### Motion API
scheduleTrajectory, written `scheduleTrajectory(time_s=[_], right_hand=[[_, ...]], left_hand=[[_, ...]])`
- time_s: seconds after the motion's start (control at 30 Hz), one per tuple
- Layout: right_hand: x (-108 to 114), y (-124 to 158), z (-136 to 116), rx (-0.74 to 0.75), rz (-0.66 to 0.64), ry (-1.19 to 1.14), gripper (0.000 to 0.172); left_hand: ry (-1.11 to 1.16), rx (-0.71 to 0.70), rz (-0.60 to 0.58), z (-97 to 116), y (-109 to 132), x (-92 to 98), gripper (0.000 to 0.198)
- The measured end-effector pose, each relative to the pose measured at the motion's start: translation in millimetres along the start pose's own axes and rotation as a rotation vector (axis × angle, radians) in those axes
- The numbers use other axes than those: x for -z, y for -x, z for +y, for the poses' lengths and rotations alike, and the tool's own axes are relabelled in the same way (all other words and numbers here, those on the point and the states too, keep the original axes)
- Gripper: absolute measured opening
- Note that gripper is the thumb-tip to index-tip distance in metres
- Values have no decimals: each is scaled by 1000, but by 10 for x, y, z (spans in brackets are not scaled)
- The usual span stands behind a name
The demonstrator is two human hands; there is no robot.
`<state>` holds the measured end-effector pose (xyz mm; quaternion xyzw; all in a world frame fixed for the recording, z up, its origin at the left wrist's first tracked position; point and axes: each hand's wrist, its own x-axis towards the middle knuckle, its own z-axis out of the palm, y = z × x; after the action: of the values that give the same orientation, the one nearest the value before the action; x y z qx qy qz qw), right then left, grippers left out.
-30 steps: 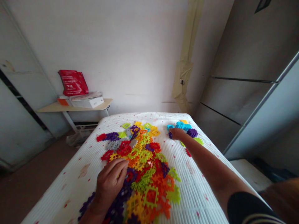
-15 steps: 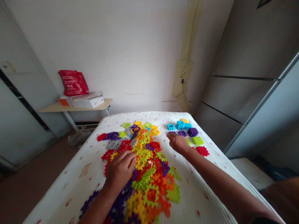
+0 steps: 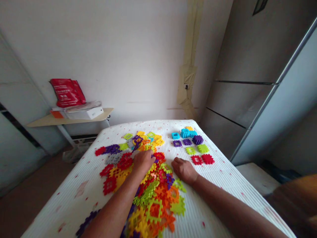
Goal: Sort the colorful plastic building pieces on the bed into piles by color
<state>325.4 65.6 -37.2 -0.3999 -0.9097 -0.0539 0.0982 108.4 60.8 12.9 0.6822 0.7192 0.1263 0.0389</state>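
A heap of bright interlocking plastic pieces, with toothed edges, runs down the middle of the covered table; a yellow-green frame piece (image 3: pixel 154 211) lies near its front. My left hand (image 3: pixel 143 163) is over the heap, fingers curled down into it, close to a red piece (image 3: pixel 159 156). What its fingertips pinch, if anything, is hidden. My right hand (image 3: pixel 185 170) rests low beside the heap's right edge with fingers curled in, and their contents cannot be seen. To its right are a red window piece (image 3: pixel 196 160) and a solid red stack (image 3: pixel 208 159).
Further back on the right stand purple pieces (image 3: pixel 197 139), blue pieces (image 3: pixel 185 133) and green pieces (image 3: pixel 203 148), grouped by colour. A side table (image 3: pixel 41 121) at left holds a white box and a red bag (image 3: pixel 66 92). A grey cabinet (image 3: pixel 237 99) flanks the right.
My right hand has come back from the purple pieces to the heap's right edge, uncovering a purple frame piece. My left hand has moved farther up the heap. The view has shifted slightly.
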Motion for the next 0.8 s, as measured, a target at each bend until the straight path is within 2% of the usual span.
scheduleTrajectory(time_s=[0.1,0.2,0.33,0.4,0.47,0.53,0.63,0.73,0.8], right_hand=[[-1,2,-11,3,18,-16,24],[-12,4,-14,-2,23,-28,23],[-24,4,3,-12,20,-46,24],[-16,-3,4,-13,36,-86,24],[21,-24,-23,-10,114,-178,21],[99,-65,-100,7,258,-302,19],[281,-158,-307,52,416,-435,30],[456,-264,-553,93,376,-446,49],[523,-322,-689,94,316,-420,54]], left_hand=[[81,32,38,-31,9,5,22],[166,53,104,-91,68,77,32],[297,61,177,-199,205,174,36],[475,62,211,-250,285,187,36],[763,83,239,-282,368,181,39],[1023,133,240,-283,450,172,44],[1167,205,212,-232,560,180,47],[1189,205,194,-154,638,204,47],[1184,187,181,-106,670,211,48]])
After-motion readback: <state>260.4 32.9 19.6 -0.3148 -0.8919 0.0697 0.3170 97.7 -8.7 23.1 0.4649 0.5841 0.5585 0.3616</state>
